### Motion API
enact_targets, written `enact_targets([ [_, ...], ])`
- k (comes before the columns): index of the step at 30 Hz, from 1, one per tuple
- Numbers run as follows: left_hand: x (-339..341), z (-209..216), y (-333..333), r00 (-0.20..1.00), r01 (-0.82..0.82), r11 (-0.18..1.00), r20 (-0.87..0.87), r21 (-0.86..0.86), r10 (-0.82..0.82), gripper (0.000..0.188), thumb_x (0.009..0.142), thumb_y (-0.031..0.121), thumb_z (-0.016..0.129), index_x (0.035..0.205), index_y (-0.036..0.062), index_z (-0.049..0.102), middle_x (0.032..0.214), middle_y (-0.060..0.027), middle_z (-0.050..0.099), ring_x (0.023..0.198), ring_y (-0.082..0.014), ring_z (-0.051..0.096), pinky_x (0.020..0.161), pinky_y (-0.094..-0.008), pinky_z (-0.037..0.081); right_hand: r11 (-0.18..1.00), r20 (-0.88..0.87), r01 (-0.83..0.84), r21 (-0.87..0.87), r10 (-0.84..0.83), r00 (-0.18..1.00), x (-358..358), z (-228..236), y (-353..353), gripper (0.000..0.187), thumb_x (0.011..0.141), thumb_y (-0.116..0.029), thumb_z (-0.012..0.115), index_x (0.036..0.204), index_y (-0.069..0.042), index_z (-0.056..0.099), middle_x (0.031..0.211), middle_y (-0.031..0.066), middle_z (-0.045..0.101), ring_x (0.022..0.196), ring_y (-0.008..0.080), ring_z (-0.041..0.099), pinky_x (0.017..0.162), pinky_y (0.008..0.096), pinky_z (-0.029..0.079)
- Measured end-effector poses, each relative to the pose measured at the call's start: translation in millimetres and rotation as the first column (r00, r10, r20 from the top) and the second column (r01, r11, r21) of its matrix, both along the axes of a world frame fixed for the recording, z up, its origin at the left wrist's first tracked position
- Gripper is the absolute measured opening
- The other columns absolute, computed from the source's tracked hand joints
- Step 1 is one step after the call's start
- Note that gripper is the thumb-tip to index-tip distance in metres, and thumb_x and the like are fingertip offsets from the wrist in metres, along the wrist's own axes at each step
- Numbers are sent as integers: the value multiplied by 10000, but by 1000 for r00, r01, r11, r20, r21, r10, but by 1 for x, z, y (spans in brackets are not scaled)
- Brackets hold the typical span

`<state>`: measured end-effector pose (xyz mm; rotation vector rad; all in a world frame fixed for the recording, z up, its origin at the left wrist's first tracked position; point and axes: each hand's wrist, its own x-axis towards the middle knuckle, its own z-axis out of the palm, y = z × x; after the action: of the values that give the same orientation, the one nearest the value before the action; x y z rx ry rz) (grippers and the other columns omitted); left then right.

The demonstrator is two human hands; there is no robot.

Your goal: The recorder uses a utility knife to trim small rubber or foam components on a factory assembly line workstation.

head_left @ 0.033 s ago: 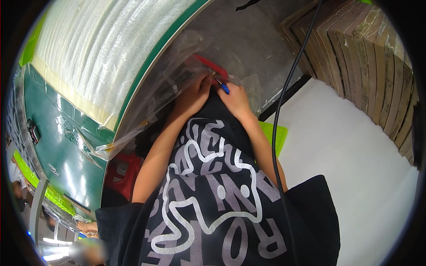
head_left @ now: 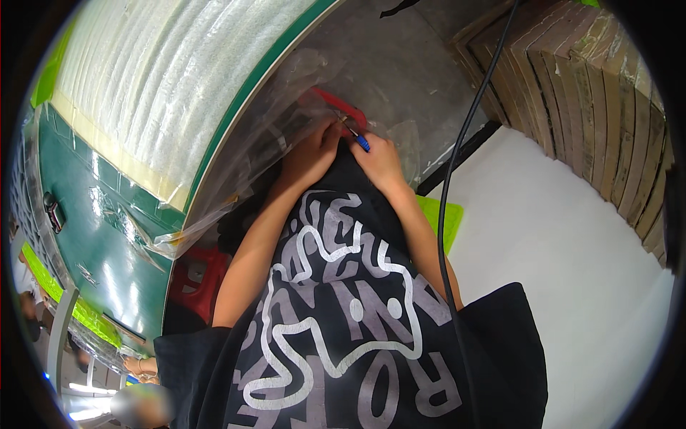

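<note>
Both my hands are close together over my lap, beyond the hem of my black shirt. My right hand point(head_left: 377, 163) is closed around a small tool with a blue grip point(head_left: 362, 143) and a thin metal front end. That metal end reaches up and left, past the fingers of my left hand point(head_left: 314, 155). The left fingers are curled in a pinch close to it; what they hold is hidden. Just past the hands lies a red plastic piece point(head_left: 341, 104), partly under clear plastic sheeting point(head_left: 275, 118).
On my left stands a green table point(head_left: 107, 214) with white foam sheets point(head_left: 164, 64) and a small dark object point(head_left: 52, 212). Stacked brown boards point(head_left: 579, 93) stand at the right. A black cable point(head_left: 457, 150) hangs down in front. Another person's hand point(head_left: 139, 366) shows at lower left.
</note>
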<state>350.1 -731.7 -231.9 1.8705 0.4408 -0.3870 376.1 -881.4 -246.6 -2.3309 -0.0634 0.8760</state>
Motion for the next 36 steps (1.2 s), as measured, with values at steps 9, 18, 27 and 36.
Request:
enact_targets([
  [9,-2,-6,1,1000,-28,999,11,-19,28,205,861,226,482,920,40,546,776,-169,573,752,-324,575,661,-361,430,998,22,52,-42,-51,998,0,7,2,296,768,-326,522,791,-41,599,722,230,588,739,420,567,669,472,454],
  [18,-4,-11,1,996,-20,999,88,50,16,184,855,208,475,922,53,548,813,-175,584,787,-338,574,668,-384,433,998,21,-2,-68,3,1000,2,11,4,296,781,-319,514,785,-36,604,730,225,593,740,417,570,672,473,455],
  [27,1,-4,-2,992,21,931,105,364,-64,141,851,197,450,900,105,545,773,-162,602,747,-378,567,664,-467,431,984,35,-6,-177,13,999,0,10,22,333,814,-304,545,807,20,622,744,252,599,737,404,592,677,461,474],
  [36,2,-14,4,971,14,899,209,437,-117,104,796,152,491,861,99,553,717,-188,593,687,-386,568,624,-480,438,978,-53,-46,-206,36,998,3,9,27,275,825,-277,542,928,-35,620,805,258,600,776,423,580,684,474,467],
])
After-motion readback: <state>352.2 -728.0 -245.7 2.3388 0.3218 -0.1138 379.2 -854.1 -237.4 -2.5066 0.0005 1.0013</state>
